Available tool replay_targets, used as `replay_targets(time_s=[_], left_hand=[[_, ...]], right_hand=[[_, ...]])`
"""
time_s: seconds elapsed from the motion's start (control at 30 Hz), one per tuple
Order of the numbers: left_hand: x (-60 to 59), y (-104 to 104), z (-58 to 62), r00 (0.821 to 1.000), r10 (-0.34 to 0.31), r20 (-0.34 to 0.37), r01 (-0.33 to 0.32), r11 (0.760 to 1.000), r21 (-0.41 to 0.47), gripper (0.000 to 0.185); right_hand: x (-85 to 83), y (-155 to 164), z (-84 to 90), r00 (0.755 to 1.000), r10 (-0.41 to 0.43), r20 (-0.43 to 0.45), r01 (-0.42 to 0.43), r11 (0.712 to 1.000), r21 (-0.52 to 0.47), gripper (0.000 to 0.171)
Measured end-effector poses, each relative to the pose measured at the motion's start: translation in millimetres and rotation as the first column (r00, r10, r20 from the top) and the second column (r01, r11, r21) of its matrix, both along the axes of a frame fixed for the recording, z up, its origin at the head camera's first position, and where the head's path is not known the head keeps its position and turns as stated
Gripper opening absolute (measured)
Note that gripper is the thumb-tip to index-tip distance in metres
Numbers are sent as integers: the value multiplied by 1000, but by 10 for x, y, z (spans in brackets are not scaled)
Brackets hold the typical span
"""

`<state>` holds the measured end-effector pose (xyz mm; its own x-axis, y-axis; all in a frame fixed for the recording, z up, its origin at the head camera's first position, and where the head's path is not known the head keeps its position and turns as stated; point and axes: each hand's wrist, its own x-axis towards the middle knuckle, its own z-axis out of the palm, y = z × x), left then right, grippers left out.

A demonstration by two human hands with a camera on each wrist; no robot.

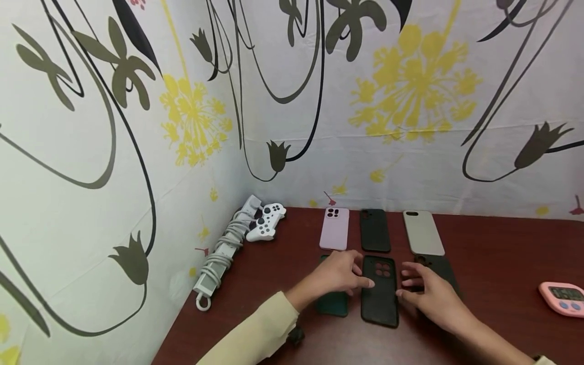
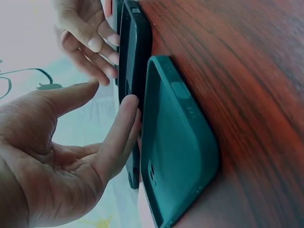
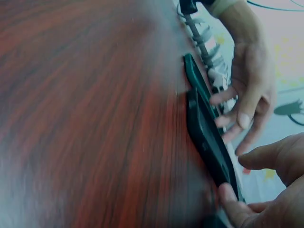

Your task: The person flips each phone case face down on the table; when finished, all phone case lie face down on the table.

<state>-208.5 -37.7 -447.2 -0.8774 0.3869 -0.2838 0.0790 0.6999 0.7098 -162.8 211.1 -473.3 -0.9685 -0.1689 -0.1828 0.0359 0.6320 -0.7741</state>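
Nearest the camera, the person's left hand [image 1: 337, 274], coming out of a cream sleeve [image 1: 255, 332], and the right hand [image 1: 431, 294] are flanking a black rectangular phone case with a round camera cut-out [image 1: 380, 290], which is lying flat on the dark red-brown wooden surface [image 1: 497, 263] in the middle of the front row. The left hand's fingers [image 2: 121, 130] are lying nearly straight and relaxed, their tips touching the case's left edge, while the palm is hovering over a teal soft phone case [image 2: 178, 147] that is lying just beside the black one, the two sides almost touching. The right hand's fingers [image 1: 410, 281] are spreading loosely, open, with the tips meeting the black case's right edge; the right wrist view is showing a fingertip pressing that edge near the corner. Partly under the right hand a dark grey phone case [image 1: 440, 268] is lying on the surface. Behind these, a back row is lying in a line: a pale pink phone case [image 1: 335, 229], a second black phone case [image 1: 374, 230] and a beige phone case [image 1: 423, 233], each apart from its neighbour. Far right, a pink digital timer [image 1: 563, 298] is sitting near the edge of the frame. In the far left corner, a white game controller [image 1: 266, 222] is resting beside a white power strip with a coiled cable [image 1: 221, 253], against the white floral-printed cloth wall [image 1: 410, 101].
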Motion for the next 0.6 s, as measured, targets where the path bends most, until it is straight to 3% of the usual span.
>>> replay_targets(time_s=[0.23, 0.6], left_hand=[[36, 40, 32, 999, -11, 43, 12, 1000, -26, 77], [-37, 80, -8, 996, -79, 32, 80, 996, -40, 75]], right_hand=[[24, -120, 21, 998, 21, 61, -21, 1000, 4, 89], [-17, -149, 36, 990, 28, 139, -27, 1000, -11, 82]])
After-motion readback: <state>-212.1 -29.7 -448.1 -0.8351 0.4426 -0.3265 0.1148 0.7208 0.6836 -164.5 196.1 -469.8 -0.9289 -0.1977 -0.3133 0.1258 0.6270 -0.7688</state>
